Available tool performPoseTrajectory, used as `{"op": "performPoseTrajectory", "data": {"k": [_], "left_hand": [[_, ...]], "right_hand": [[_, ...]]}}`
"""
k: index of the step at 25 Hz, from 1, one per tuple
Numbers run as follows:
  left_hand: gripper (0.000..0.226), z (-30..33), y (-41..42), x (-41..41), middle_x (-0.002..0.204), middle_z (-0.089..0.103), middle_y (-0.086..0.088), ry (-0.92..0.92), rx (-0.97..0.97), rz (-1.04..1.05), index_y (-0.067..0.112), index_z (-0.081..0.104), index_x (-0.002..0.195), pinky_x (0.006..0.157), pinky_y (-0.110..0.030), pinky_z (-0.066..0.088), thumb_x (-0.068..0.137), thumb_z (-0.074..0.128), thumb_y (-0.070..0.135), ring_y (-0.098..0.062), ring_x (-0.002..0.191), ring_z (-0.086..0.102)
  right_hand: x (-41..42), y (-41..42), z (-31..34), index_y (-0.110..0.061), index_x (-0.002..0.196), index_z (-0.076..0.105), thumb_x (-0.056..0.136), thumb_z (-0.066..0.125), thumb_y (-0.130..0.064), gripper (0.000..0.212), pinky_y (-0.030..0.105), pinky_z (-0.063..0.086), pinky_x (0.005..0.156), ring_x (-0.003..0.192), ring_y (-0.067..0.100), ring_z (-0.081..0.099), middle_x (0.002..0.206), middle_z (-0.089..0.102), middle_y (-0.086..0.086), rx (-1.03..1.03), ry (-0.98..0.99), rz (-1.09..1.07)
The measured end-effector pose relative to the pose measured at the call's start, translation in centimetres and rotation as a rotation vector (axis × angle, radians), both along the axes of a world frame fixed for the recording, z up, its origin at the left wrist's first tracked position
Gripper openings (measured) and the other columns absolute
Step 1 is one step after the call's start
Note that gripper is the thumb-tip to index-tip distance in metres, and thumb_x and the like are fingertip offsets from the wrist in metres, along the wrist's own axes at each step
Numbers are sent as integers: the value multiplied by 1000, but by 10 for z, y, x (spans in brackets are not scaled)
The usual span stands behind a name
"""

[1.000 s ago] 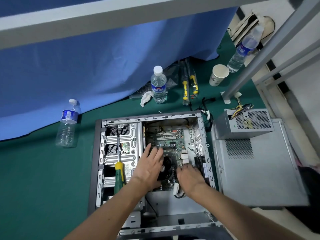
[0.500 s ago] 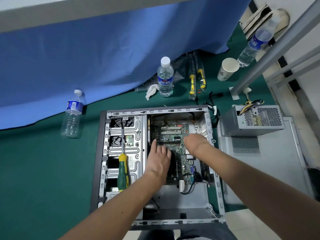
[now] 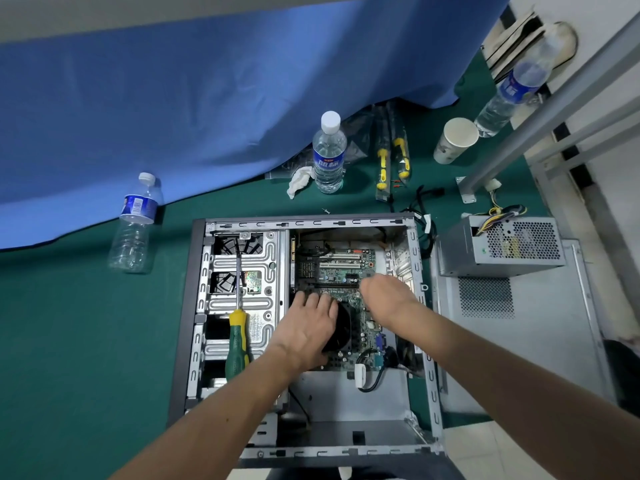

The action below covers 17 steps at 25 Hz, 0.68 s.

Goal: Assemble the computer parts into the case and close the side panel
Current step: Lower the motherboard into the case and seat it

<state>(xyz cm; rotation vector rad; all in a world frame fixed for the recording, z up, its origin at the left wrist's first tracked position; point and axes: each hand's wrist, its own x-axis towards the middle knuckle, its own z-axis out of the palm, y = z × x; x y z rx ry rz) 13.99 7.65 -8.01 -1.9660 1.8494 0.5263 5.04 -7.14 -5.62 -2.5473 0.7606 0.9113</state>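
Observation:
The open grey computer case [image 3: 194, 306] lies on its side on the green mat. The green motherboard [image 3: 346, 268] sits inside its right half. My left hand [image 3: 308, 327] lies flat with fingers spread on the board, over the black round cooler fan [image 3: 341, 329]. My right hand [image 3: 388, 296] hovers over the board's right side near the case's rear wall; its fingers curl downward and are hidden from me. The grey power supply [image 3: 502, 247] with its coloured wires rests outside the case on the removed side panel [image 3: 540, 341] to the right.
A green and yellow screwdriver [image 3: 237, 341] lies on the drive cage [image 3: 256, 258]. Water bottles stand at the left [image 3: 135, 223], the middle back [image 3: 328, 154] and the far right [image 3: 512, 88]. A paper cup [image 3: 455, 140], packaged yellow tools [image 3: 391, 161], a white tissue [image 3: 299, 180] and a blue cloth [image 3: 207, 116] lie behind.
My right hand has lifted from the board's lower right and moved up toward the rear wall. My left hand stays on the fan. The view has shifted slightly.

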Motion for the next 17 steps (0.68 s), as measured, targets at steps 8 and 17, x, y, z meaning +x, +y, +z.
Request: {"op": "performPoseTrajectory", "data": {"k": [8,17], "left_hand": [[94,-2,0,2,132,47,-16,-3,-7,18,2,27,148,103,-48,33,80,68,54,-34,117,47],[97,-2,0,3,127,48,-16,22,-22,25,2,25,149,102,-49,34,80,68,53,-35,115,46]], "right_hand": [[41,-38,-28,-4,145,34,83,49,14,66,40,46,104,133,40,41,158,9,19,139,-64,-641],[31,-2,-25,0,131,52,91,60,-4,40,29,55,82,99,27,63,137,45,19,97,-169,-577]]}}
